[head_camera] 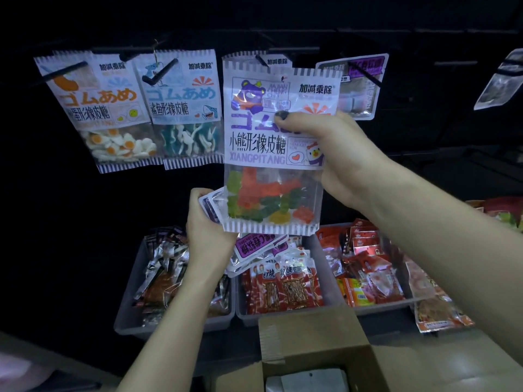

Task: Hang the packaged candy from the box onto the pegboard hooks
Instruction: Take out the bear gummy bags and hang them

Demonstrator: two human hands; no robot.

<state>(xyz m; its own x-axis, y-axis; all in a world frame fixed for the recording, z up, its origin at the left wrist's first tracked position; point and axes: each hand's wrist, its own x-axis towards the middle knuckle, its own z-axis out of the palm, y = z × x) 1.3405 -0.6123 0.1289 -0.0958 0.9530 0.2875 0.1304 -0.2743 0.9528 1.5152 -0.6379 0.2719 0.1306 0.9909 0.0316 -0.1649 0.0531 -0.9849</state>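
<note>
Pinching the bear bag (pixel 276 154) by its right edge, the right hand (pixel 336 157) lifts it toward a dark hook (pixel 261 61); missing the hole, hard to see, could drop it. The left hand (pixel 208 222) grips spare packets (pixel 210 203).

Bear-gummy pack (pixel 276 154) in right hand (pixel 334 154); left hand (pixel 206 224) below-left, bins (pixel 319 309) beneath both, box (pixel 317 355) nearest.

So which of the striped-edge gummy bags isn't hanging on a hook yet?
The gummy bear bag, purple lettering, pinched by the right hand in front of the pegboard. The fried-egg bag and the blue shark bag hang on hooks to its left.
</note>
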